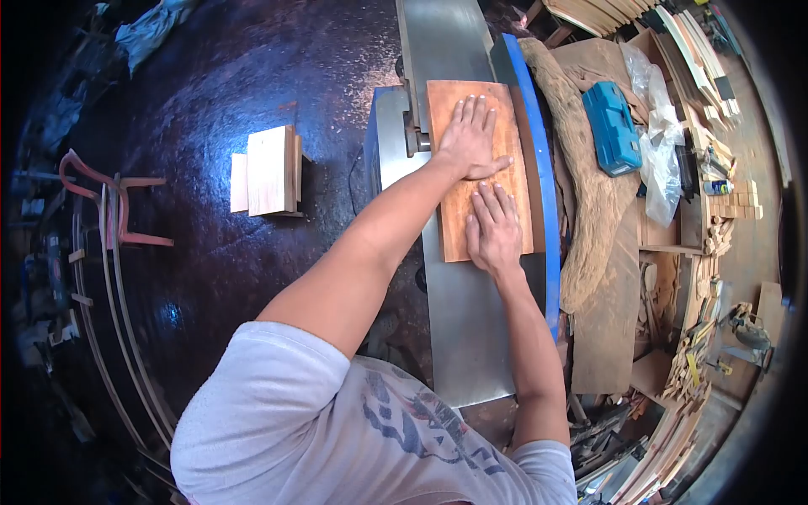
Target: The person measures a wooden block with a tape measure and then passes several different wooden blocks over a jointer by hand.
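Note:
A reddish-brown wooden board [454,202] lies flat on the grey metal bed [467,337] of a machine, alongside its long blue fence [543,194]. My left hand [473,141] rests palm down on the upper half of the board, fingers spread and thumb pointing right. Lower on the same board, my right hand [497,231] lies flat with its fingers stretched out and its thumb on the left. The two hands are close together, and neither is wrapped round anything. The machine's part beneath the board is hidden.
Left of the machine, pale wood pieces [271,171] stand above the dark floor. A pink chair frame [126,202] is farther left. Beyond the fence are a rough log slab [581,185], a teal case [612,128], clear plastic [665,160] and stacked wood offcuts [736,200].

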A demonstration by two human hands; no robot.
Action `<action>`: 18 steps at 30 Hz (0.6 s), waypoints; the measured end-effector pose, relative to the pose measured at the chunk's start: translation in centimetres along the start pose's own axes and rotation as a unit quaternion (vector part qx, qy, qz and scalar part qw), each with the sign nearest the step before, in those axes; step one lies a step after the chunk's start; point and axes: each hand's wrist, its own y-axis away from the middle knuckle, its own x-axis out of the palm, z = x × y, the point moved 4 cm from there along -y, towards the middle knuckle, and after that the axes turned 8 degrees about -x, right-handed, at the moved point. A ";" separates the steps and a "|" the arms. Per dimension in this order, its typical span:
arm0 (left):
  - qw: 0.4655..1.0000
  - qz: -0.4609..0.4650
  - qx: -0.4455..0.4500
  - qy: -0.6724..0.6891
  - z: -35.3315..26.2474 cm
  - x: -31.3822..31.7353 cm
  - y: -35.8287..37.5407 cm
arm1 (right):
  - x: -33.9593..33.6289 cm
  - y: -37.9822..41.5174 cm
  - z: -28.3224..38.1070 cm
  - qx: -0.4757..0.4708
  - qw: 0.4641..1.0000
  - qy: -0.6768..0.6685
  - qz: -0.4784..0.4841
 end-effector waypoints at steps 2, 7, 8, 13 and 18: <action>1.000 0.004 0.002 0.004 0.4 0.0 -1.0 | 0.4 -1.3 -0.4 0.003 1.000 0.001 0.002; 1.000 0.004 -0.007 -0.007 2.0 0.2 -3.6 | 0.8 -3.9 -1.2 -0.013 1.000 0.013 0.007; 1.000 0.003 -0.011 0.000 2.1 0.1 -3.9 | 1.2 -4.2 -1.6 -0.012 1.000 0.007 0.010; 1.000 0.006 -0.018 0.016 3.4 -0.5 -5.8 | 2.1 -6.5 -2.4 -0.018 1.000 0.000 0.009; 1.000 0.023 -0.012 -0.004 4.4 -0.4 -8.1 | 2.2 -9.0 -3.0 -0.015 1.000 0.015 0.013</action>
